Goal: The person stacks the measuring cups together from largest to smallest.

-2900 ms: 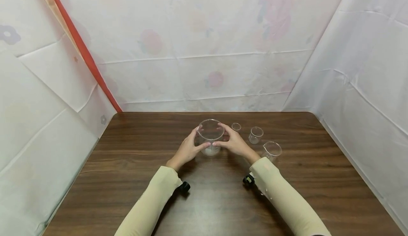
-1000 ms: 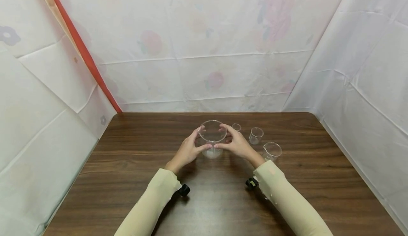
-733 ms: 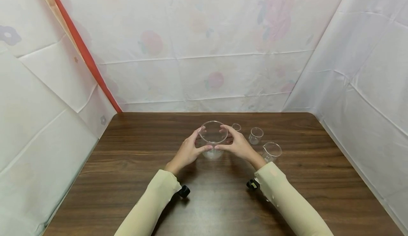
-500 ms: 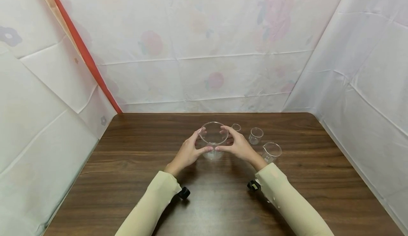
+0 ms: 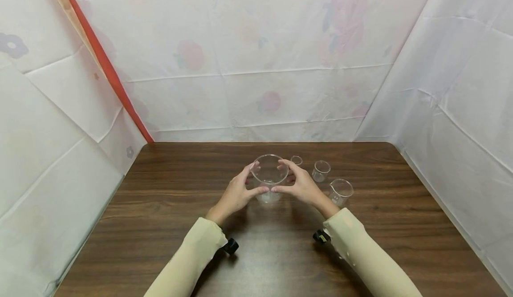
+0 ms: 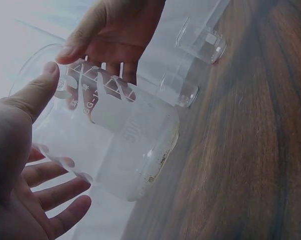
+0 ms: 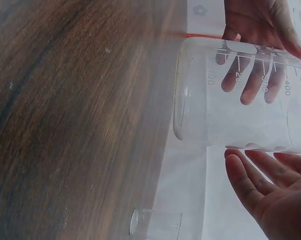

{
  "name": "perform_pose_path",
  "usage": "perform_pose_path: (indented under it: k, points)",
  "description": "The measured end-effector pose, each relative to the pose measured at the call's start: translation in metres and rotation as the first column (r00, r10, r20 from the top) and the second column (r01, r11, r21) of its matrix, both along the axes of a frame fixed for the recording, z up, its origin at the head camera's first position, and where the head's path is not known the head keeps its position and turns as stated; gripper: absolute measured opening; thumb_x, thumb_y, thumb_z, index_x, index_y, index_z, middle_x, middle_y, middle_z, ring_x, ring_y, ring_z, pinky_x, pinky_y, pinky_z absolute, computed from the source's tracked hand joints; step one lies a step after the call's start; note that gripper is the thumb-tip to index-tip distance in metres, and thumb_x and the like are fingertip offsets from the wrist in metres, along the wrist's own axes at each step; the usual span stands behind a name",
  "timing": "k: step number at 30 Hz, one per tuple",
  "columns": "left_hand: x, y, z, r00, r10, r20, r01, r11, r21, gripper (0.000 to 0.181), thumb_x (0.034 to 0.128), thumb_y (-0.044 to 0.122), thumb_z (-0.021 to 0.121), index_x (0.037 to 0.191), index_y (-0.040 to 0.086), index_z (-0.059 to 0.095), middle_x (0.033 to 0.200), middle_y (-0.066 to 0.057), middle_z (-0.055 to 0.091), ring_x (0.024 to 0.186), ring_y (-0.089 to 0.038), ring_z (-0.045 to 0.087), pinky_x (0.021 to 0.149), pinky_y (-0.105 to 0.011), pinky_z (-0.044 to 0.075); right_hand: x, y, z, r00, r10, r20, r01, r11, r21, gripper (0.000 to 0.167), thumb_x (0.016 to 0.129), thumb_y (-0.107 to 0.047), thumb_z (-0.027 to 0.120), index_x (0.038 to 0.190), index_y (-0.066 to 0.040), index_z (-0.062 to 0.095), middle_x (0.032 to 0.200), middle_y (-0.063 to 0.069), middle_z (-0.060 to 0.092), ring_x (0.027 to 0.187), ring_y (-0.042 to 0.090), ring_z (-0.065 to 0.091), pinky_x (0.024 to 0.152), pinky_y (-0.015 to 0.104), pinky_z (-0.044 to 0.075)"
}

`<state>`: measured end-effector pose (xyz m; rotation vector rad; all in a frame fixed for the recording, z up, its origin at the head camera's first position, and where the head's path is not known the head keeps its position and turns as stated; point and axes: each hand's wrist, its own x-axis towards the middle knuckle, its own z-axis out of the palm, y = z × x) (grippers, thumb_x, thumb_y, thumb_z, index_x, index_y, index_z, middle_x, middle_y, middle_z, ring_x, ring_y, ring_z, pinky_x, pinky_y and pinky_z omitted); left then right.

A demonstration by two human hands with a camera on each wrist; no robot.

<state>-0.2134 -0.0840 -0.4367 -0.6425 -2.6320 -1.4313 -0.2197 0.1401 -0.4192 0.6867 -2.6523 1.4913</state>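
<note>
A large clear glass beaker [image 5: 269, 172], with white printed markings, stands between both hands in the head view. My left hand [image 5: 236, 193] holds its left side, the thumb across the near wall and the fingers round the far side. From the right, my right hand [image 5: 303, 189] grips it the same way, with the two thumb tips almost meeting. The left wrist view shows the beaker's base [image 6: 158, 167] close to the wood; I cannot tell whether it touches. Print with graduation numbers shows on the beaker wall [image 7: 240, 110] in the right wrist view.
Three smaller glass beakers stand to the right on the brown wooden table [image 5: 160, 225]: a tiny one [image 5: 296, 160] at the back, a middle one [image 5: 321, 171], and a larger one [image 5: 341, 191] by the right forearm. White patterned sheets [image 5: 248, 56] wall the table in.
Both hands have brought the large beaker slightly toward me and to the right. Its rim looks a little bigger than before. The three smaller beakers stay put.
</note>
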Motion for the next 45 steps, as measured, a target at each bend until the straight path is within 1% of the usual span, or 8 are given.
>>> perform_pose_path:
  k: [5,10,16,22,26,31,40,45]
  points:
    - [0.005,0.000,0.003,1.000,-0.012,-0.007,0.012,1.000,0.009,0.082,0.0815,0.035,0.078,0.148,0.009,0.038,0.141,-0.011,0.056,0.128,-0.027,0.054,0.099,-0.045,0.050,0.005,0.001,0.002,1.000,0.006,0.004,-0.006,1.000,0.005,0.079,0.076,-0.024,0.085,0.142,-0.008,0.045,0.133,0.017,0.057,0.094,0.024,0.066,0.087,0.036,0.057]
    - [0.012,-0.001,0.006,1.000,-0.011,0.000,0.011,1.000,-0.001,0.082,0.0808,0.034,0.079,0.149,0.012,0.038,0.141,-0.009,0.056,0.128,-0.025,0.054,0.099,-0.044,0.050,0.010,0.001,0.003,1.000,0.002,-0.006,-0.002,1.000,0.030,0.080,0.075,-0.025,0.086,0.141,-0.007,0.045,0.132,0.015,0.058,0.092,0.022,0.067,0.085,0.034,0.057]
    - [0.019,0.000,0.004,1.000,-0.025,-0.005,0.025,1.000,0.011,0.083,0.0801,0.036,0.078,0.148,0.009,0.038,0.141,-0.012,0.055,0.127,-0.028,0.055,0.099,-0.047,0.050,0.017,0.002,0.002,0.999,0.003,-0.033,-0.003,1.000,0.025,0.078,0.073,-0.025,0.087,0.138,-0.006,0.048,0.129,0.017,0.060,0.086,0.019,0.067,0.081,0.037,0.058]
    - [0.026,0.002,0.002,1.000,-0.025,-0.005,0.026,1.000,0.011,0.083,0.0785,0.035,0.080,0.148,0.012,0.039,0.141,-0.010,0.056,0.127,-0.025,0.056,0.098,-0.043,0.051,0.024,0.005,0.000,0.998,0.007,-0.067,-0.003,0.999,0.052,0.078,0.072,-0.027,0.087,0.136,-0.004,0.048,0.128,0.019,0.060,0.086,0.019,0.067,0.077,0.031,0.058]
    - [0.030,0.005,0.000,0.999,-0.032,-0.004,0.032,0.999,0.010,0.082,0.0777,0.034,0.081,0.146,0.014,0.041,0.140,-0.007,0.057,0.124,-0.024,0.057,0.096,-0.040,0.052,0.031,0.008,0.000,0.996,0.002,-0.084,0.004,0.997,0.076,0.079,0.071,-0.026,0.088,0.136,-0.005,0.048,0.128,0.018,0.060,0.087,0.024,0.067,0.078,0.035,0.058]
    - [0.032,0.009,-0.001,0.999,-0.048,-0.019,0.048,0.999,0.004,0.081,0.0771,0.035,0.081,0.144,0.012,0.043,0.137,-0.008,0.058,0.122,-0.023,0.059,0.095,-0.040,0.053,0.037,0.012,-0.001,0.994,-0.020,-0.110,0.031,0.994,0.101,0.080,0.069,-0.026,0.089,0.135,-0.005,0.049,0.127,0.016,0.061,0.086,0.022,0.066,0.077,0.041,0.057]
    - [0.040,0.009,0.000,0.998,-0.062,-0.012,0.062,0.998,-0.002,0.083,0.0749,0.035,0.083,0.143,0.010,0.043,0.137,-0.010,0.059,0.121,-0.025,0.060,0.094,-0.041,0.053,0.046,0.013,-0.003,0.991,-0.020,-0.132,0.036,0.992,0.122,0.082,0.067,-0.030,0.090,0.133,-0.005,0.050,0.124,0.013,0.062,0.088,0.024,0.067,0.076,0.029,0.056]
    - [0.043,0.010,0.000,0.997,-0.077,-0.020,0.076,0.997,-0.012,0.082,0.0750,0.036,0.083,0.143,0.013,0.044,0.137,-0.009,0.059,0.120,-0.024,0.060,0.094,-0.039,0.054,0.050,0.015,-0.005,0.987,-0.024,-0.157,0.043,0.992,0.118,0.083,0.066,-0.029,0.090,0.133,-0.003,0.050,0.122,0.012,0.062,0.092,0.024,0.066,0.076,0.027,0.056]
